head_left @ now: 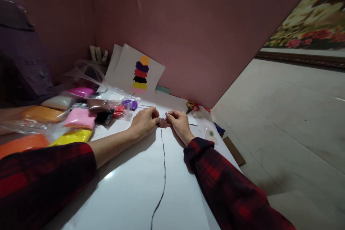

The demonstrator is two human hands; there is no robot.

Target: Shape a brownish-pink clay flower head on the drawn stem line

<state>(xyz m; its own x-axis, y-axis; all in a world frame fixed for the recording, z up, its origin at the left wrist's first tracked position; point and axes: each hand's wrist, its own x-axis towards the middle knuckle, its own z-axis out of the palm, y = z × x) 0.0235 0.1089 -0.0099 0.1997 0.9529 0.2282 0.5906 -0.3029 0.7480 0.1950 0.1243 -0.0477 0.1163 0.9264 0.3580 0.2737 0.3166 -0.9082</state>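
Observation:
My left hand [143, 123] and my right hand [180, 125] meet over the white tabletop, fingers pinched. Between them is a small clear plastic bag with something dull brown in it [163, 123]; my left fingertips grip its left side and my right ones its upper right edge. The finer detail of the bag is too small to make out. A dark wavy line [164, 165] runs from just below the bag down the white surface. To the left of my left hand lie a purple packet [129, 105] and a red packet [118, 110].
More bagged colours, among them pink [80, 118], yellow [72, 137] and orange [24, 144], cover the table's left side. Behind stands a sheet with stacked colour blobs [151, 64]. Scissors [190, 105] and a small bag with a green bit [211, 133] lie at the right.

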